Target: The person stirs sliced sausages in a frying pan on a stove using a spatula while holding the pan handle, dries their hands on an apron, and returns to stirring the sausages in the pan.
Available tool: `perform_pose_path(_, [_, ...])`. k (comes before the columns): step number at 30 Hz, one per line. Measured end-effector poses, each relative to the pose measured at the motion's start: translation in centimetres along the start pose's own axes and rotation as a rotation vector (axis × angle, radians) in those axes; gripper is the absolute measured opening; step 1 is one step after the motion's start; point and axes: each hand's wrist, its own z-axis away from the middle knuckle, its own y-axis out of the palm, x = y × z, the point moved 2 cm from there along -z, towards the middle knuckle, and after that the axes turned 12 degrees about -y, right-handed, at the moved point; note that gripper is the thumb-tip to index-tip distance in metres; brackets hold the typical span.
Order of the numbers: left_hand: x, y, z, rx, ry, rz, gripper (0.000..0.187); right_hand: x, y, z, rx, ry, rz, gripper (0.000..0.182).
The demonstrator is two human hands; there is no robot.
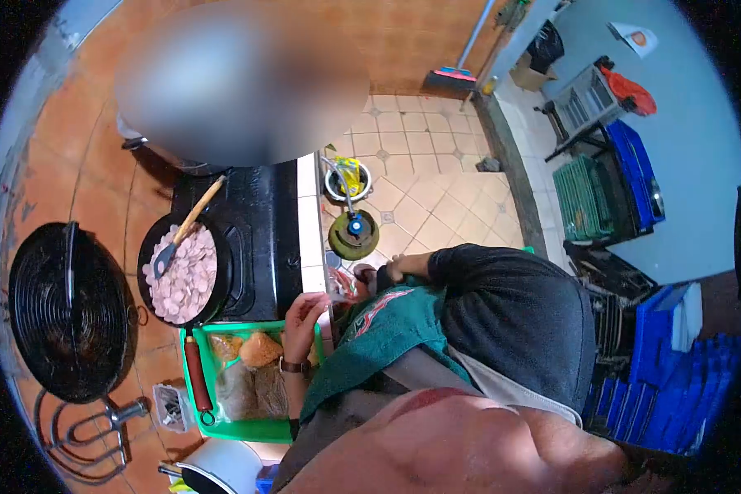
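My left hand (pixel 305 316), with a watch on the wrist, is above the edge of the green tray (pixel 196 387). Its fingers are pinched together beside a red-and-white plastic packet (pixel 350 285); what they grip is too small to make out. My right hand (pixel 397 268) comes in from a dark sleeve and is closed at the packet's other side, partly hidden. On the black stove (pixel 259 239), a frying pan (pixel 223 284) holds sliced pinkish sausage (pixel 185 284). A spatula (pixel 191 218) with a wooden handle and dark head rests in it.
Inside the tray lie bags of brown and tan food (pixel 259 350). A black wok-like pan (pixel 70 313) leans at the left, near a metal burner rack (pixel 99 436). A gas cylinder (pixel 353 234) and a white bucket (pixel 367 179) stand on the floor. Blue crates (pixel 675 387) are stacked at right.
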Motion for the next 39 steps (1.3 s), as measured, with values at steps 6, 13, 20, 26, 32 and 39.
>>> perform_pose_path(6, [-2.1,3.9,-2.7,0.041,0.025,-0.045,0.019,6.5,-6.1,3.3,-0.17,-0.43,-1.331,0.034])
perform_pose_path(13, [0.2,6.8,-9.5,-0.172,0.181,-0.312,0.024,21.7,-20.5,11.7,-0.446,0.149,-1.789,0.017])
perform_pose_path(20, [-1.0,14.1,-15.5,-0.424,0.355,-1.036,0.053,23.4,-21.1,7.8,-0.391,-0.132,-1.508,0.018])
perform_pose_path(26, [-4.1,20.3,-18.9,-0.535,0.415,-1.359,0.075,19.5,-22.9,11.6,-0.318,-0.267,-1.315,0.018])
perform_pose_path(32, [-6.4,23.1,-18.8,-0.53,0.64,-1.285,0.073,16.9,-25.0,10.8,-0.182,-0.319,-1.169,0.018])
perform_pose_path(39, [-7.6,25.9,-19.4,-0.392,0.629,-0.8,0.035,16.8,-26.4,13.3,-0.145,-0.494,-0.732,0.019])
